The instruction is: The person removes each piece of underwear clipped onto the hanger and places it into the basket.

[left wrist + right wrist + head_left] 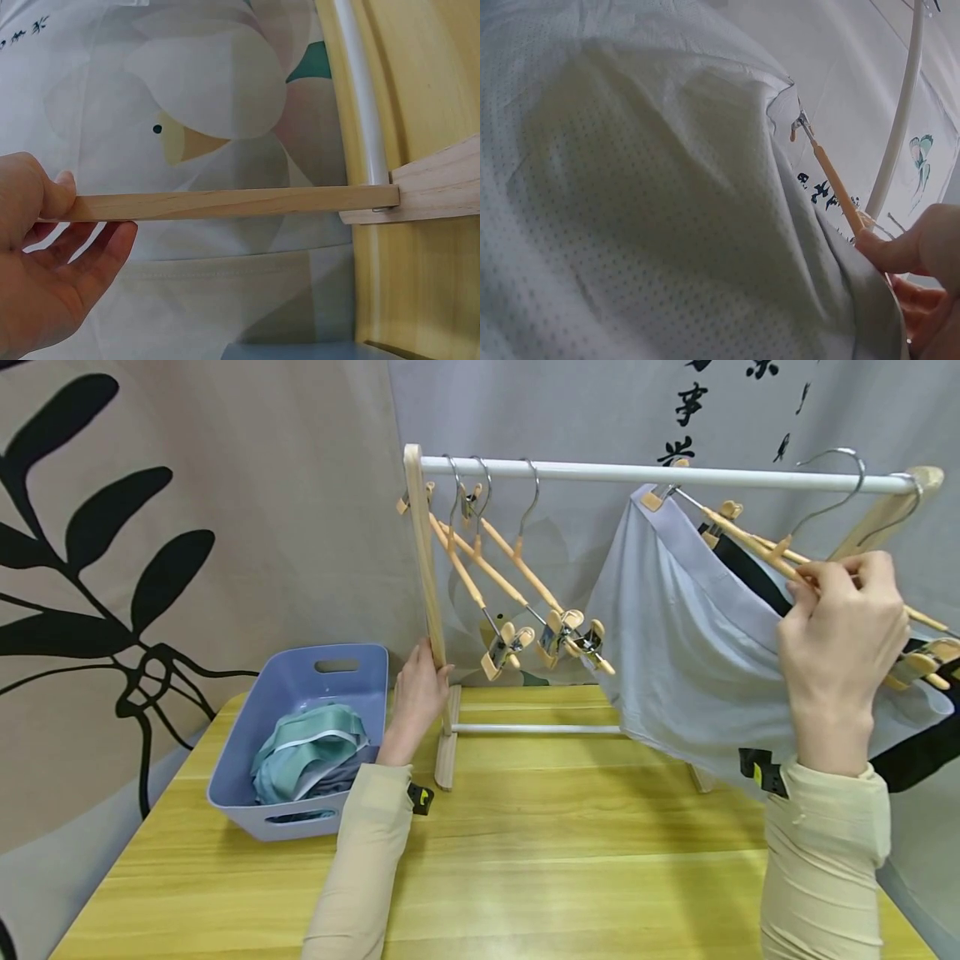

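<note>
My left hand [417,689] clasps the rack [424,560] post, my right hand [843,627] pinches the hanger [753,544] clipped to the pale garment [690,635] near the tabletop's [562,860] right edge; hanging looks partly done, bare hangers [525,568] and cloths [307,743] in the left-edge basket [240,739] remaining.

The right hand [934,244] pinched a wooden hanger [834,178] beside the pale dotted cloth [645,210]; a white rail [904,112] slanted upward, right of the cloth.
</note>
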Available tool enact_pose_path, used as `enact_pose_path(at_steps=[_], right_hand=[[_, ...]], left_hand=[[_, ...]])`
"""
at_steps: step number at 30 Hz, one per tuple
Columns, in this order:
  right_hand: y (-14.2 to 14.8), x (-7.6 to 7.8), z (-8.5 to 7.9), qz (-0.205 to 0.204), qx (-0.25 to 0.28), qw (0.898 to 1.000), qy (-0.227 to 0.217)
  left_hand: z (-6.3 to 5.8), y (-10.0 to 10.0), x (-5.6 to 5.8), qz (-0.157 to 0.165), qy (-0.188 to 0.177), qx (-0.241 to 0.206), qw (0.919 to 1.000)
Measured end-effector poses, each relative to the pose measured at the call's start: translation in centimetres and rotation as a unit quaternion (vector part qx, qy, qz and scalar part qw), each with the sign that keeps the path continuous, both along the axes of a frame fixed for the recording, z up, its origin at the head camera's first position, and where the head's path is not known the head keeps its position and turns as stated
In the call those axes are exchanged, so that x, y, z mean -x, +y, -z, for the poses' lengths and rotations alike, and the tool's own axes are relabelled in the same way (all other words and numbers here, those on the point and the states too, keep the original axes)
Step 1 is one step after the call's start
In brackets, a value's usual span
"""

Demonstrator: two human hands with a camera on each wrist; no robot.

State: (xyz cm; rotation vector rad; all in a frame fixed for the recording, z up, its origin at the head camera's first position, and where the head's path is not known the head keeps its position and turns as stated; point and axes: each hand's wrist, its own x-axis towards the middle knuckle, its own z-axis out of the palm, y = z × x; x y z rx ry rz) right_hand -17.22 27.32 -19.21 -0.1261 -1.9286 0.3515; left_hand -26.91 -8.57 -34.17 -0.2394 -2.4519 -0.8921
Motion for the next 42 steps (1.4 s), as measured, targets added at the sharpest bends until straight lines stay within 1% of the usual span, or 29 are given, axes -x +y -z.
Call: enact_pose_path(at_steps=[7,11,17,22,31,33,42], right_hand=[[-0.3,-0.1,0.4,-0.009,-0.013,1.0,-0.002],[-0.5,0.0,0.7,-0.022,-0.019,1.0,0.002],[-0.7,0.0,1.2,-0.039,-0.026,0.999,0.006],[-0.8,0.0,1.7,-0.054,-0.04,0.998,0.01],[-1.0,0.2,2.7,-0.076,-0.077,0.994,0.024],[-1.1,0.3,3.0,-0.081,-0.076,0.993,0.028],[-1.2,0.5,4.1,-0.108,-0.098,0.989,0.012]], left_hand=[[0.0,-0.1,0.0,0.002,-0.002,0.0,1.0],[0.1,-0.1,0.0,0.003,-0.001,-0.003,1.0],[0.2,-0.1,0.0,-0.005,-0.005,-0.004,1.0],[0.3,-0.1,0.1,-0.004,0.0,-0.001,1.0],[0.0,0.0,0.2,0.001,-0.012,-0.004,0.9999],[0.0,0.0,0.3,0.001,-0.015,-0.004,0.9999],[-0.2,0.0,0.8,0.0,-0.017,0.001,0.9999]])
